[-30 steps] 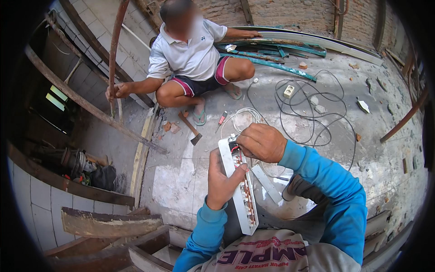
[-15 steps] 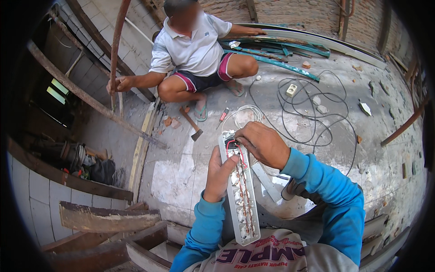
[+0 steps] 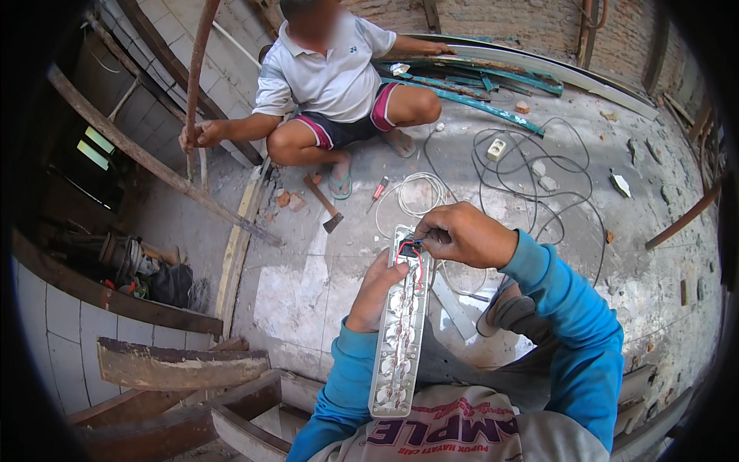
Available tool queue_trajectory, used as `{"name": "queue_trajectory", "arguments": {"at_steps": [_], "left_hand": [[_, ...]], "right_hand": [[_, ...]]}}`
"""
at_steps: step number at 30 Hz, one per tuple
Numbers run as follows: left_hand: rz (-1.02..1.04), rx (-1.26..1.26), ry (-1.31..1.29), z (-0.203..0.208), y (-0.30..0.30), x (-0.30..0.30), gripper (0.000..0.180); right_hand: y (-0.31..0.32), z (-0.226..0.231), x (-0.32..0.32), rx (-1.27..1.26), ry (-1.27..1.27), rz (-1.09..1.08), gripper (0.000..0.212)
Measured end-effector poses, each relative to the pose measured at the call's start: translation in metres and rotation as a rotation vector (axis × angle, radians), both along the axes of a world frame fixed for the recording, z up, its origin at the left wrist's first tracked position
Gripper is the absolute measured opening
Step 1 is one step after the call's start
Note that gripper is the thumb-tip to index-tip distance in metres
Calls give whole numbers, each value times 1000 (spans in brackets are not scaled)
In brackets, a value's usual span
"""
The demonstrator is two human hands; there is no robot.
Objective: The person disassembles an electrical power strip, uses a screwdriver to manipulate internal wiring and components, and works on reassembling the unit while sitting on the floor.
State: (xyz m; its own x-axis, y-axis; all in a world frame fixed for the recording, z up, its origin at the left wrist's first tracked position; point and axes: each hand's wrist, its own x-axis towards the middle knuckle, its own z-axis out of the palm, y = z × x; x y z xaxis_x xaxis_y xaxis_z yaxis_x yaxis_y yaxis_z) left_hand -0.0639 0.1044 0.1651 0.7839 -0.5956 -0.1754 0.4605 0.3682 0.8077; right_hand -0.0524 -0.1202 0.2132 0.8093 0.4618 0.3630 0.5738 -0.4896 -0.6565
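An opened power strip [image 3: 396,339], a long pale housing with bare metal contact strips inside, lies lengthwise before my body. My left hand [image 3: 369,296] is closed round its left side near the far end, thumb over the edge. A black switch [image 3: 410,249] sits at that end, with red wires [image 3: 421,276] bent round it. My right hand [image 3: 468,235] is above the right edge beside the switch. Its thumb and forefinger are pinched on a thin dark wire, partly hidden by the fingers. A flat pale strip [image 3: 453,306] lies on the floor by my leg.
A red-handled screwdriver [image 3: 379,187], coiled white cable [image 3: 422,192] and hatchet [image 3: 323,202] lie beyond my hands. To the right are tangled black cable [image 3: 531,202] and a white socket [image 3: 496,149]. A person [image 3: 327,85] squats opposite, gripping an upright pole. Wooden beams [image 3: 181,366] stand at lower left.
The power strip has swung, its near end going left and its far end slightly right. My right hand has shifted right, and its fingers are now pinched beside the switch.
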Motion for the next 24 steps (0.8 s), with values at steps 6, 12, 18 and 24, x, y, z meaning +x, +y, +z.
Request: {"name": "queue_trajectory", "arguments": {"at_steps": [6,12,18,24], "left_hand": [[33,134,-166,-10,-1,1,46],[91,193,-253,-13,-3,1,48],[97,223,-224,-14,-4,0,48],[110,252,-264,-18,-4,-1,50]], "right_hand": [[4,-6,-2,-170,-204,-86,16],[12,-31,-3,-224,-355,-143,19],[16,-47,0,-198,-433,-158,20],[19,-51,-2,-212,-412,-173,19]]}}
